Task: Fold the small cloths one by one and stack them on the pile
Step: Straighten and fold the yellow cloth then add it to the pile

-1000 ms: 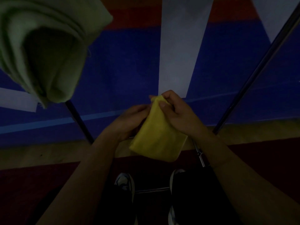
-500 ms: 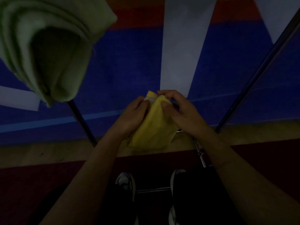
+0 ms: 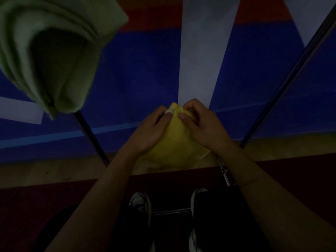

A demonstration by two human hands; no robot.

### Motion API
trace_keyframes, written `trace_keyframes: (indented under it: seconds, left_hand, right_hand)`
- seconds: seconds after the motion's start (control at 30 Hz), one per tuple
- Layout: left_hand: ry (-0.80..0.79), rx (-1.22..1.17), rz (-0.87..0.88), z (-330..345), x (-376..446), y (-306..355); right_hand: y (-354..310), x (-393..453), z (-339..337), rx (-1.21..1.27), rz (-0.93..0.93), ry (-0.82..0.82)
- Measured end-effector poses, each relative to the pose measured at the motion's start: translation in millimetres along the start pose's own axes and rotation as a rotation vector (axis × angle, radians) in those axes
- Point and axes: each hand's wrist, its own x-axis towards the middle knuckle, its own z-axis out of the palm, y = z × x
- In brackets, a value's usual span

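I'm holding the cloth (image 3: 174, 142) in mid-air between both hands, left hand (image 3: 152, 131) and right hand (image 3: 201, 126) each pinching its top edge. It's hanging lengthwise below my grip; I'm seeing no pile here.

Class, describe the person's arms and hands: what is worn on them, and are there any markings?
Both forearms are bare, no sleeves showing. No watch, ring or glove shows on the left hand or right hand. A small white patch sits by the left thumb; the dim light hides what it is.
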Motion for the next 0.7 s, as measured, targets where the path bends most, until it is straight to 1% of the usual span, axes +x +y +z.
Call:
trace_keyframes:
  seconds: [0.1, 0.17, 0.23, 0.3, 0.4, 0.53, 0.63, 0.7]
  left_hand:
    - [-0.063, -0.079, -0.004, 3, -3, 1]
    - [-0.125, -0.090, 0.038, 4, -4, 1]
    - [-0.176, -0.044, 0.098, 5, -4, -1]
    - [-0.202, 0.006, 0.129, 5, -4, -2]
    - [-0.186, 0.023, 0.126, 7, -4, -4]
    - [-0.181, -0.006, 0.073, 6, -11, -1]
    - [-0.172, -0.004, 0.020, 6, -17, -1]
    - [-0.161, -0.013, -0.005, 5, -21, 0]
  right_hand:
    - [4, 3, -1, -0.068, -0.043, 0.046]
    - [7, 3, -2, -0.053, -0.052, 0.039]
    - [5, 1, -3, 0.052, 0.038, -0.019]
    - [2, -1, -5, 0.089, 0.159, -0.104]
    - [4, -3, -12, 0.049, 0.238, -0.215]
    - [2, -7, -21, 0.155, 0.262, -0.272]
    - [1, -10, -22, 0.081, 0.254, -0.277]
    - [-1, -11, -21, 0.037, 0.235, -0.247]
